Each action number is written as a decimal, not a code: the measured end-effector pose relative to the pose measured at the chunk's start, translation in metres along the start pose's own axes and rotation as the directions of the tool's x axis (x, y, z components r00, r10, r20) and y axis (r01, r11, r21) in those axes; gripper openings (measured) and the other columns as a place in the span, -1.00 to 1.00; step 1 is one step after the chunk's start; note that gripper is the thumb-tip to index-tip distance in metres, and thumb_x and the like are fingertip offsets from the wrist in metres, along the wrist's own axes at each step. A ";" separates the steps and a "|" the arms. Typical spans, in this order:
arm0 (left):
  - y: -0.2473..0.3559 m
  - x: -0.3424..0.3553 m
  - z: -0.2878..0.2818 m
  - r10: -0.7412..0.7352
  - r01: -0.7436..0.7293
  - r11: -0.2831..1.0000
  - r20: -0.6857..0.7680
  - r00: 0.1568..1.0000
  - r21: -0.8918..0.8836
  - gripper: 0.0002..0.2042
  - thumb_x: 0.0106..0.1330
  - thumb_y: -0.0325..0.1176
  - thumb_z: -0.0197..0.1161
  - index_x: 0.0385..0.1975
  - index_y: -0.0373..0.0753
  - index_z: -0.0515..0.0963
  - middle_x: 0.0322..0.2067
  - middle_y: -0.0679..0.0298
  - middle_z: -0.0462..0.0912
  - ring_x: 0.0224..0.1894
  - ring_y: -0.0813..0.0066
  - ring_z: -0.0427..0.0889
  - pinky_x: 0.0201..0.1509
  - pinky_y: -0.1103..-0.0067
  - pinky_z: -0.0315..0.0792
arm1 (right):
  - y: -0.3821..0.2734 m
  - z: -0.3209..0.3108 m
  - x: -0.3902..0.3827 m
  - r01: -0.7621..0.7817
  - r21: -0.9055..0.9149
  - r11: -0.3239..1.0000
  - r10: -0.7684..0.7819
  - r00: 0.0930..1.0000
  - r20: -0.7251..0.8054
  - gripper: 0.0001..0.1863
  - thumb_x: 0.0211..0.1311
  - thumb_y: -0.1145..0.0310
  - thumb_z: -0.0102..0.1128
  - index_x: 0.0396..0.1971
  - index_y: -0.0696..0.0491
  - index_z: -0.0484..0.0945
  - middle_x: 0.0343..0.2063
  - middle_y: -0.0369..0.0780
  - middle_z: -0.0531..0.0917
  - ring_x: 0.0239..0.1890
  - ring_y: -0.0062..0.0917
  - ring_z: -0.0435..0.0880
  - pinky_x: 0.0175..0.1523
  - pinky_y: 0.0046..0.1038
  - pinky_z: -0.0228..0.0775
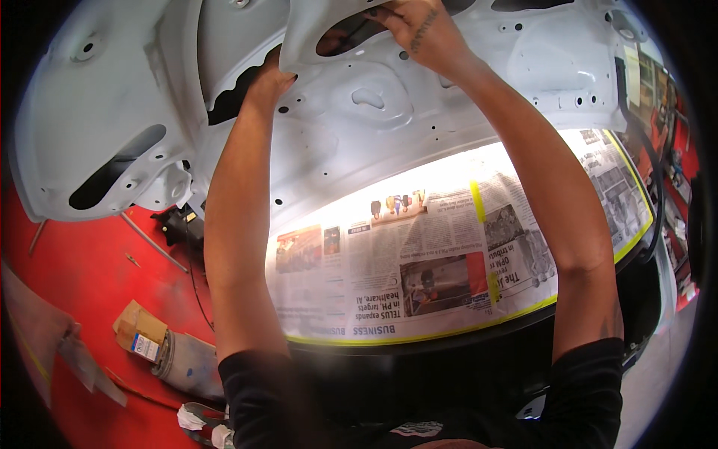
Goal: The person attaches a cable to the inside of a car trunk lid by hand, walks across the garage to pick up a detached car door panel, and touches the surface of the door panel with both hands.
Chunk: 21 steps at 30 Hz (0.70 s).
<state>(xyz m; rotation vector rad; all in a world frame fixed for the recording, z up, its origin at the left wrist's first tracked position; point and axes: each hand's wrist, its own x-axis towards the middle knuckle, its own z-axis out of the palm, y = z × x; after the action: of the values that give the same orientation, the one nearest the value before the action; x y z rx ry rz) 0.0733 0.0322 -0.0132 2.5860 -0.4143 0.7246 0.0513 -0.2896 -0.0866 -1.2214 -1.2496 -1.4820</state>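
While both arms stretch up and away from the body, the left hand (275,81) reaches into a dark, jagged hole (230,106) in a white metal car panel (321,150). That arm goes nearly straight up. Its fingers are hidden behind the metal, so I cannot tell if they are holding anything. The right hand (419,34) is higher up, with its back toward us. That arm bends out at the elbow, then leans in to the left. Its fingers curl at the edge of a dark oval hole (334,43), but I cannot tell how tightly they grip.

The panel is right at the fingers and spreads out to both sides of them. Its long way runs from left to right, with the bottom edge sloping up toward the right. The side with all the holes faces us.

Below the fingers lie newspaper sheets (366,262), edged with yellow tape (449,331). Far below and left of them is a red floor (82,262).
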 end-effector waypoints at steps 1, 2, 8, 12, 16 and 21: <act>0.001 0.000 0.001 0.000 0.000 1.000 -0.001 1.000 -0.005 -0.62 0.27 -0.25 0.30 0.07 -0.18 0.67 -0.02 0.30 0.71 0.02 0.45 0.59 0.17 0.54 0.41 | 0.002 -0.001 -0.001 0.001 -0.003 1.000 -0.001 1.000 0.003 -0.83 0.21 0.55 0.21 -0.24 0.28 0.69 -0.31 0.07 0.73 -0.24 -0.07 0.75 -0.14 -0.27 0.58; 0.002 0.000 0.002 0.002 -0.002 1.000 0.001 1.000 -0.012 -0.62 0.27 -0.25 0.31 0.07 -0.18 0.67 -0.02 0.30 0.71 0.02 0.46 0.59 0.17 0.54 0.41 | 0.004 -0.003 -0.001 0.014 0.028 1.000 -0.015 0.999 0.034 -0.82 0.22 0.54 0.22 -0.22 0.27 0.69 -0.29 0.05 0.74 -0.23 -0.07 0.75 -0.13 -0.27 0.58; 0.006 -0.003 0.001 0.007 -0.007 0.999 0.014 1.000 -0.044 -0.62 0.26 -0.24 0.31 0.07 -0.18 0.68 -0.02 0.29 0.71 0.02 0.46 0.59 0.17 0.55 0.41 | 0.007 -0.008 0.003 0.136 0.093 0.986 -0.148 0.979 0.143 -0.81 0.28 0.49 0.25 -0.18 0.28 0.67 -0.24 0.03 0.75 -0.21 -0.06 0.74 -0.07 -0.27 0.58; 0.013 -0.003 0.002 0.015 -0.013 0.998 0.030 0.999 -0.066 -0.62 0.26 -0.24 0.32 0.07 -0.19 0.68 -0.03 0.29 0.71 0.01 0.47 0.59 0.17 0.56 0.41 | 0.005 -0.011 0.006 0.094 0.151 0.984 -0.123 0.973 0.196 -0.80 0.31 0.46 0.26 -0.19 0.29 0.65 -0.23 0.05 0.74 -0.20 -0.05 0.72 -0.06 -0.27 0.56; 0.017 -0.005 0.004 0.025 -0.020 0.995 0.050 0.998 -0.099 -0.62 0.26 -0.24 0.32 0.07 -0.19 0.68 -0.03 0.28 0.70 0.01 0.48 0.58 0.17 0.56 0.41 | 0.008 -0.011 0.005 0.074 0.137 0.988 -0.108 0.959 0.261 -0.79 0.32 0.43 0.28 -0.19 0.29 0.64 -0.24 0.05 0.73 -0.20 -0.06 0.70 -0.06 -0.25 0.56; 0.019 -0.010 0.003 0.031 -0.020 0.991 0.080 0.996 -0.136 -0.61 0.25 -0.24 0.32 0.07 -0.19 0.68 -0.03 0.27 0.70 0.01 0.48 0.58 0.16 0.57 0.41 | 0.009 -0.011 0.002 -0.027 0.030 0.999 0.015 0.942 0.335 -0.76 0.33 0.37 0.30 -0.22 0.28 0.65 -0.27 0.04 0.72 -0.22 -0.06 0.71 -0.05 -0.25 0.56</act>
<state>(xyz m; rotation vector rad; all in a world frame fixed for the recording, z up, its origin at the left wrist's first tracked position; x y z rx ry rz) 0.0593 0.0158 -0.0149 2.4930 -0.5054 0.5800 0.0574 -0.3021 -0.0833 -1.5039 -1.4722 -1.2647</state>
